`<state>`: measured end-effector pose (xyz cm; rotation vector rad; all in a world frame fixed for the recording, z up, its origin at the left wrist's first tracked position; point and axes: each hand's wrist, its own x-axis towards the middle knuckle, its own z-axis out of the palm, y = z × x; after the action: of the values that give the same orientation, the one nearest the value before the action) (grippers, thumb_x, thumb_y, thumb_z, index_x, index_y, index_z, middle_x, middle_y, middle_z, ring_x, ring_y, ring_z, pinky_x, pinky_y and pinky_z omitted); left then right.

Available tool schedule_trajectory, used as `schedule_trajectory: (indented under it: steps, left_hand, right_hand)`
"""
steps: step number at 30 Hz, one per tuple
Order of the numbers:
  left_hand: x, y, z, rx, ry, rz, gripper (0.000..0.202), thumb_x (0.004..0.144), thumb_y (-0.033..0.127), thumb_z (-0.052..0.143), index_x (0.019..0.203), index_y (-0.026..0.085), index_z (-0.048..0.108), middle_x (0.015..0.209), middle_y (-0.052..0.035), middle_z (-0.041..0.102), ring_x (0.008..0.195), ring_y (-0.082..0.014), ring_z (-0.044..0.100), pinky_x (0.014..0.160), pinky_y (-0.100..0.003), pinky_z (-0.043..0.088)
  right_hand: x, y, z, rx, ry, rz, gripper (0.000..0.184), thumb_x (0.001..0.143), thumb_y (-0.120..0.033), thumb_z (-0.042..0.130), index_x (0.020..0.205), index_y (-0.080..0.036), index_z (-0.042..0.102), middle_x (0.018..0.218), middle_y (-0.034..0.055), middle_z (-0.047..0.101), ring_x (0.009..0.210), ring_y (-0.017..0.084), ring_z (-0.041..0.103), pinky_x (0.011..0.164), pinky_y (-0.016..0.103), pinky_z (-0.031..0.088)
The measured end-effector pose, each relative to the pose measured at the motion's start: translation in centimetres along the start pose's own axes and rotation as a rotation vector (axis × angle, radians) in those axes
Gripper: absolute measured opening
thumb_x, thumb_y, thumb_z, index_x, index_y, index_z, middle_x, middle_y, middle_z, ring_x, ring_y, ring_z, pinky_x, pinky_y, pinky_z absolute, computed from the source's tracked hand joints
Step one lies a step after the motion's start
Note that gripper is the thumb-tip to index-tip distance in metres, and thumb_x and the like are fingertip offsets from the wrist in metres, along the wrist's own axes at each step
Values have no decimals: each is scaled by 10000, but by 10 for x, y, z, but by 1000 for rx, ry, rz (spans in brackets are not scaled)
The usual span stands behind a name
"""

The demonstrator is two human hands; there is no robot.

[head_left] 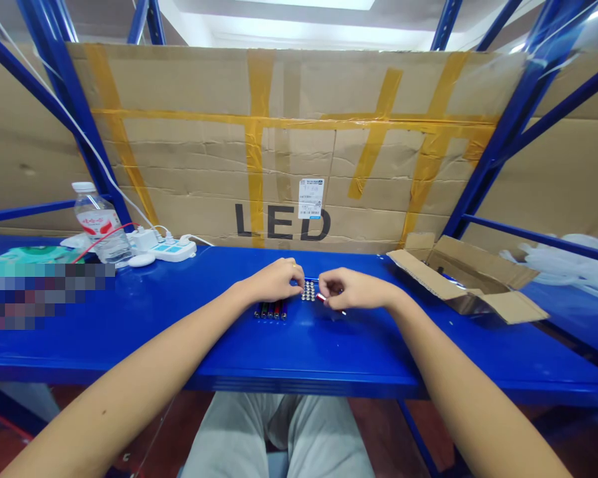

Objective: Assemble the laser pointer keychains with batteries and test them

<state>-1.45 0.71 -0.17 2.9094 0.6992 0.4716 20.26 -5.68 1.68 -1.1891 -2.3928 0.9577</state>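
Observation:
Small round silver pieces point(307, 291), like button cells, lie in a tight grid of short rows on the blue table point(289, 352). Touching or just beside the grid's left edge is my left hand point(278, 279), its thumb and fingers pinched together. What sits in that pinch, if anything, is too small to make out. On the other side, my right hand point(353, 288) is closed around a slim red tube point(320, 297), most of it hidden by the fingers. Several slim coloured tubes point(270, 313) with metal ends lie side by side below my left hand, partly covered by it.
An open cardboard box point(508, 305) stands at the right. Toward the left are a water bottle point(99, 226), a white power strip point(174, 250) with cables and a green packet point(34, 255). A large cardboard panel point(204, 172) closes off the back between blue posts.

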Motion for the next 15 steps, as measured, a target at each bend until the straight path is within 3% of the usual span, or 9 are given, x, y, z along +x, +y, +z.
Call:
schedule_trajectory:
  steps: [5, 15]
  left_hand:
    - [3, 2, 6, 20, -40, -11, 125, 840, 215, 609, 820, 196, 731, 923, -35, 727, 917, -200, 539, 893, -330, 386]
    - [4, -1, 10, -13, -71, -32, 95, 822, 210, 631, 818, 206, 726, 903, -29, 720, 928, -193, 546, 867, -298, 389]
  right_hand:
    - [0, 16, -14, 92, 193, 20, 86, 680, -192, 585, 722, -179, 511, 602, -33, 550, 545, 102, 475, 510, 229, 348]
    - [3, 28, -16, 169, 288, -6, 103, 708, -218, 603, 708, -175, 509, 629, -31, 525, 569, 100, 468, 533, 237, 349]
